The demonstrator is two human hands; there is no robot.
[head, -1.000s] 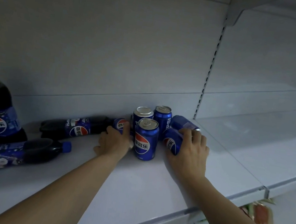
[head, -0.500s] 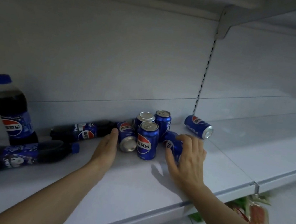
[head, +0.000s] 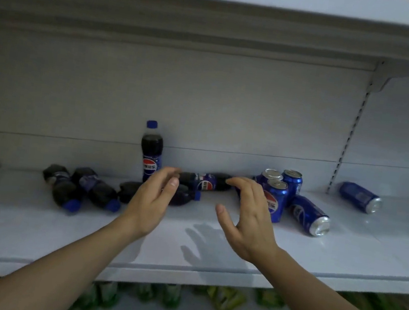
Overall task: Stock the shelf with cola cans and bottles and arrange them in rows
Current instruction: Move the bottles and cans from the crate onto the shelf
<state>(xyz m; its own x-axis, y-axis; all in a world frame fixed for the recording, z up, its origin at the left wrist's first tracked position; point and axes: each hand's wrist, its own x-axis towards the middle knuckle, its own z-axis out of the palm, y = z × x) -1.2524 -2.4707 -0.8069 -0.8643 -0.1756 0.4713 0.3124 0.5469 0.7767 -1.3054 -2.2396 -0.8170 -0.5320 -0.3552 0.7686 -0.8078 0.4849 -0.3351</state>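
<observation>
Right of the upright bottle [head: 151, 151], the left hand [head: 151, 201] covers half a lying bottle [head: 183, 199]; further right, the right hand [head: 246, 220] hides part of the front can [head: 277, 203].

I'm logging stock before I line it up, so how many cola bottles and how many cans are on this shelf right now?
Cola bottles: 5, 1 upright and 4 lying
Cola cans: 5, 3 upright and 2 lying
Total: 10 in view; the right hand may hide more.

Glossy blue metal cans [head: 275, 200] — dark plastic bottles [head: 151, 151] — smooth matt white shelf [head: 341, 253]
</observation>
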